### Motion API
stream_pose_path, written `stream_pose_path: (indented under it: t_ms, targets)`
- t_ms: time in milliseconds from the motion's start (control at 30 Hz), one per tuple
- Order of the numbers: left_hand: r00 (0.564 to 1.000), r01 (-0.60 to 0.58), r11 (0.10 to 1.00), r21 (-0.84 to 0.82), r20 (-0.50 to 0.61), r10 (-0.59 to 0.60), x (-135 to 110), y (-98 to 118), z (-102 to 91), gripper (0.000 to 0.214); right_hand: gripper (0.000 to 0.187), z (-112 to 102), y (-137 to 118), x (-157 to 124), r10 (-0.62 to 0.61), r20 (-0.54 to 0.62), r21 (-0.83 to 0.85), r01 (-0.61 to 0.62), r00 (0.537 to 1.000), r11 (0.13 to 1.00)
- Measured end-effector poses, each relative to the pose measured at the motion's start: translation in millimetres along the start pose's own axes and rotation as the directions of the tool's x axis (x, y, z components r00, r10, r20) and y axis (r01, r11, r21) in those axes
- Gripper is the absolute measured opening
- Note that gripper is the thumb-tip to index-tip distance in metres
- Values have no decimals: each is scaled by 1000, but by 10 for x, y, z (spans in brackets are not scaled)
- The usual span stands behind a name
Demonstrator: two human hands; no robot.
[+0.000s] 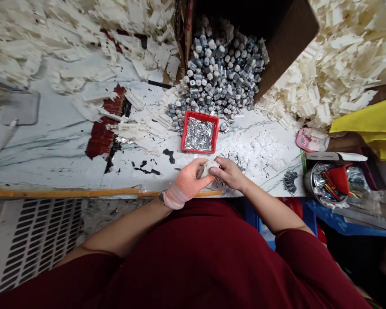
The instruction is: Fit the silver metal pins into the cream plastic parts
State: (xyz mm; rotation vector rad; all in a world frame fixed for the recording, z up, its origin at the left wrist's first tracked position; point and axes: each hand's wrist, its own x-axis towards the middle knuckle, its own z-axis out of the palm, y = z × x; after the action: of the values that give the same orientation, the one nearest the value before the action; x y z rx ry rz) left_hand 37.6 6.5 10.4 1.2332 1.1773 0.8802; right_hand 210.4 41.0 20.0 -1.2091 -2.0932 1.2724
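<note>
My left hand (188,182), in an orange glove with a striped cuff, is closed around a small white plastic part (208,168) near the table's front edge. My bare right hand (230,173) pinches the same part from the right side. Just beyond both hands stands a red tray (199,116) filled with small shiny metal pins. Behind the tray, small grey motors (220,71) spill out of a tipped cardboard box (284,40).
Heaps of white plastic parts (337,64) cover the back of the marbled table (51,146) on both sides. A round tin with tools (330,182) and yellow sheets (373,122) sit at the right. A perforated white panel (28,240) lies below the table at left.
</note>
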Motion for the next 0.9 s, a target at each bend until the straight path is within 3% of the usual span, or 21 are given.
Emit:
stream_pose_path:
  t_ms: [133,200,300,433,533,600,667,800,900]
  targets:
    - [991,-36,973,-228,-131,6,68,-129,-8,42,50,16,-31,-15,11,38,-351,3,999,936]
    - [991,-22,956,-293,-129,-17,86,-177,-26,43,48,73,-53,-29,-8,43,-504,28,999,863]
    - [995,7,914,-406,-86,-46,91,-189,-48,48,48,150,-77,-48,-82,6,-579,70,997,812]
    - [999,45,789,-613,12,-49,78,-106,-58,44,43,135,-134,-46,-249,-138,-569,129,959,812]
    - [995,86,717,-691,88,-34,49,-29,-65,39,41,104,-211,-18,-390,-296,-501,206,872,840]
    - [992,110,712,-693,116,-41,19,9,-73,38,42,120,-256,-2,-447,-331,-466,268,831,844]
    - [990,131,722,-679,126,-61,-17,37,-75,35,38,165,-280,0,-457,-325,-441,295,828,848]
    - [984,168,749,-641,148,-94,-78,90,-33,32,31,290,-269,-18,-371,-346,-376,235,862,896]
    - [986,155,809,-567,141,-91,-89,122,-53,37,33,388,-257,3,-341,-387,-293,236,857,927]
